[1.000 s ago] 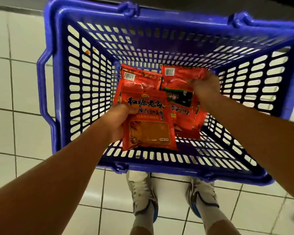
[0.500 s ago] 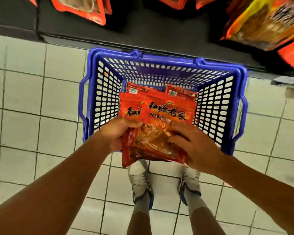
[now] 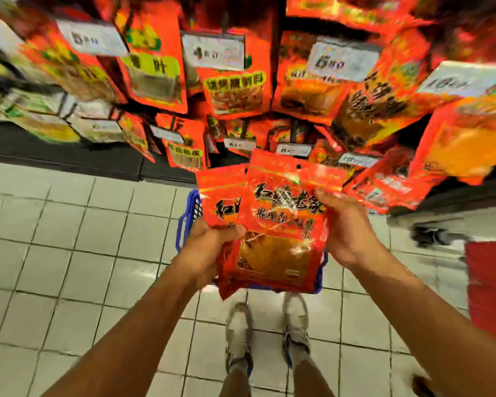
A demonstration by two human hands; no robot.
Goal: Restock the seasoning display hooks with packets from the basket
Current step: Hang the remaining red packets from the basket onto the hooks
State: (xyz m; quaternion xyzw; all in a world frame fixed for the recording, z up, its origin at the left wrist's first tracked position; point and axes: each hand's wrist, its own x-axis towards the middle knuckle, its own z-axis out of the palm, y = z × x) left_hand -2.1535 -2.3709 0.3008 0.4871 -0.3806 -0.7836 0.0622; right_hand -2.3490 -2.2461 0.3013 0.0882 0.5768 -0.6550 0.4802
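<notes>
left hand (image 3: 209,247), right hand (image 3: 347,227), gripping packets (image 3: 281,224) edges

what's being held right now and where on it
A small stack of red seasoning packets: the left hand grips its lower left edge, the right hand its right edge.

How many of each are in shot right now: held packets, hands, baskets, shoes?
Held red packets: 2 (front packet, rear packet; any more behind them can't be told)
Hands: 2 (left hand, right hand, both gripping the packets)
Blue baskets: 1 (basket, mostly hidden behind the packets)
Shoes: 2 (left shoe, right shoe)
Total: 7
</notes>
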